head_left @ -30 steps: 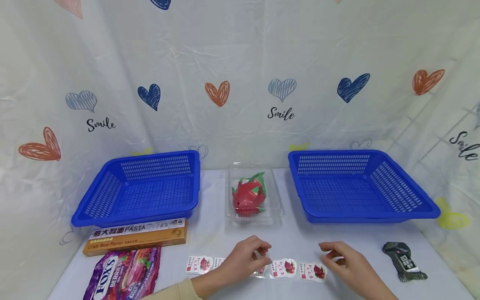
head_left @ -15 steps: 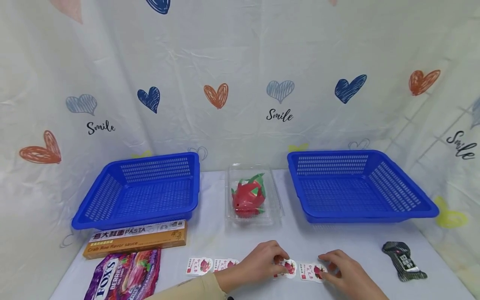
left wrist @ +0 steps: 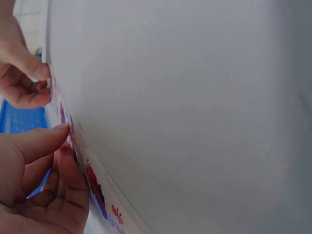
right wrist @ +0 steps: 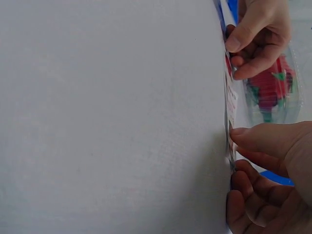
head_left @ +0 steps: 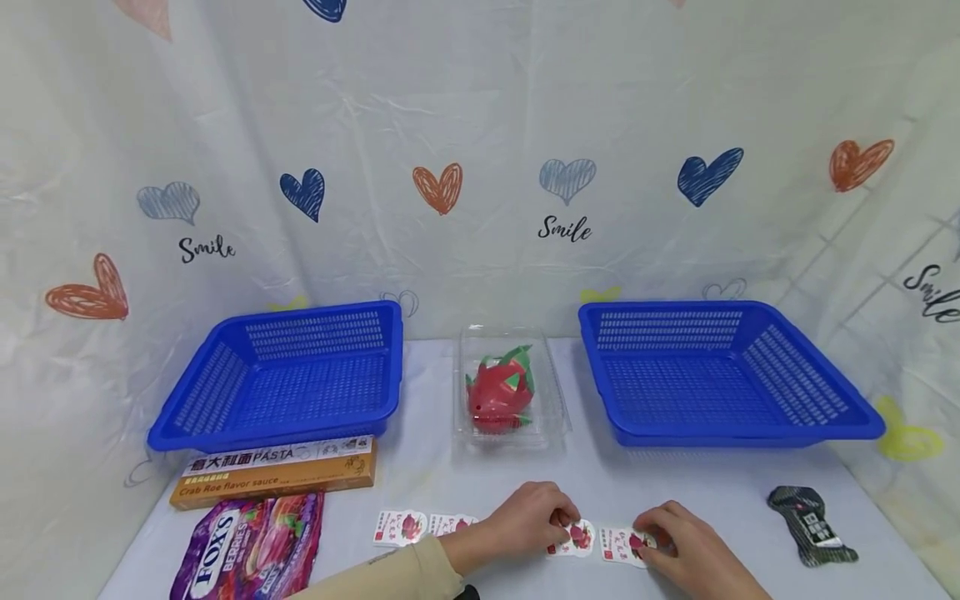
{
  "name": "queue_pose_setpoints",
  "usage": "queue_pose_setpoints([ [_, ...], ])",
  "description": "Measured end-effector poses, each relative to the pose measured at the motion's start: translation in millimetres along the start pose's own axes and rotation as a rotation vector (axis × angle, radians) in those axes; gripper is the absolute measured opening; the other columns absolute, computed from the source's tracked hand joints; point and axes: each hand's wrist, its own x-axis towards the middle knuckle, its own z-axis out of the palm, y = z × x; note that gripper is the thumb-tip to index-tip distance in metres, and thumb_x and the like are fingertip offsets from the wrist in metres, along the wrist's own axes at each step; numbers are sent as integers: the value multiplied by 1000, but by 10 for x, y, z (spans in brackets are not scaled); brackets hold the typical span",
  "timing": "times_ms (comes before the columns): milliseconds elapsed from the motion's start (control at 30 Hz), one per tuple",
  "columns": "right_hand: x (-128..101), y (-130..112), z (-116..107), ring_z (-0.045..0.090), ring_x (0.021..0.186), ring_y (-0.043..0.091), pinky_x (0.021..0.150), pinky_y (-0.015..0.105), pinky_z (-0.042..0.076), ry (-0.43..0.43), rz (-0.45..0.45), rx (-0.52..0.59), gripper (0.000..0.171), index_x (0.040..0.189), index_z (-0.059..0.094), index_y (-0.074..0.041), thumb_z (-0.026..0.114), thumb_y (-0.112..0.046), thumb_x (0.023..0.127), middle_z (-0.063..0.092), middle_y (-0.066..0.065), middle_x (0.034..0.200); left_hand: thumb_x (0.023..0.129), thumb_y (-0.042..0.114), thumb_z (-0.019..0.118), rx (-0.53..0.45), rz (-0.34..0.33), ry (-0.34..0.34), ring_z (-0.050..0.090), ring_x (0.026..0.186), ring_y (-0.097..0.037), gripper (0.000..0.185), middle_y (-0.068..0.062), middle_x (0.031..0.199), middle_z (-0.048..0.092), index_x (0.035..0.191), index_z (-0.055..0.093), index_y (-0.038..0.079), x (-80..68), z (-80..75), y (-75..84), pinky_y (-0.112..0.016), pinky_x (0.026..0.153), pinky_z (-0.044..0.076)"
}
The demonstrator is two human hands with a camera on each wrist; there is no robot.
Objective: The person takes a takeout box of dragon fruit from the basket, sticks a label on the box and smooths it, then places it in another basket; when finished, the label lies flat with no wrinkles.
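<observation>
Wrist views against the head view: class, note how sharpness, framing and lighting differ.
Head view: evenly lit, sharp, wide-angle bending at the edges. Left wrist view: tilted, pale table fills the frame, left hand near and soft. Right wrist view: likewise tilted, right hand large at the edge, sticker strip seen edge-on.

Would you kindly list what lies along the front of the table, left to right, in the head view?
Candy bag → sticker strip → left hand → right hand → dark packet.

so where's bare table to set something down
Free: between the sticker strip and the clear fruit box, and between the right hand and the black packet. Crowded front left: pasta box, candy bag.
</observation>
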Motion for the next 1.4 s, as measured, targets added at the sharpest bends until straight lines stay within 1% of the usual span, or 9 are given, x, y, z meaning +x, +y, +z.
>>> queue_pose_setpoints([
  [167,6,-2,-6,51,82,13,73,33,49,14,5,7,29,106,68,-11,80,-13,79,55,-3,89,81,3,76,12,1,-1,46,69,7,16,12,74,58,96,77,9,22,9,3,-8,65,39],
  [433,36,-12,-7,51,78,13,71,31,49,-1,27,13,17,92,67,-11,78,-10,80,55,-3,84,81,4,77,29,-9,15,46,69,7,16,12,74,58,95,77,11,21,15,12,-9,65,39],
  [533,36,-6,-2,51,79,14,72,32,49,4,28,5,20,96,68,-10,80,-14,80,55,-3,86,80,4,77,31,-6,22,46,69,7,16,12,74,59,95,77,11,17,10,15,-9,65,39],
  [667,20,-6,-2,50,83,15,73,33,48,-1,29,-7,34,103,68,-10,83,-23,76,53,-1,91,80,4,77,30,-11,18,46,69,7,16,12,74,59,95,77,11,22,7,4,-9,65,39],
  [800,10,-13,-1,49,83,16,71,33,47,-25,7,-10,35,102,66,-11,84,-25,75,51,0,94,81,5,77,24,-30,3,45,69,7,16,13,74,59,96,77,11,33,10,-9,-10,66,40],
  [967,5,-10,5,47,79,13,68,29,46,-10,-24,-5,26,94,64,-14,82,-21,77,50,-2,90,81,4,76,16,-34,0,45,70,7,17,12,75,59,97,76,11,30,15,-2,-10,65,39],
  [1133,-26,32,13,45,72,4,63,24,44,26,-164,1,19,87,59,-14,78,-16,82,51,-6,83,81,3,76,22,-22,12,45,70,7,17,12,74,59,96,77,11,16,20,6,-9,65,39],
  [1200,-28,42,12,44,71,1,62,24,44,22,-187,14,18,86,59,-14,77,-13,83,53,-7,81,81,3,76,22,-19,14,45,70,7,17,12,74,59,96,76,11,11,20,7,-9,65,39],
  [1400,-3,21,7,47,71,5,63,26,46,-1,-140,32,14,91,64,-11,75,-9,84,56,-7,80,81,3,76,18,-26,8,46,70,7,16,12,75,59,96,76,10,8,17,11,-9,66,39],
])
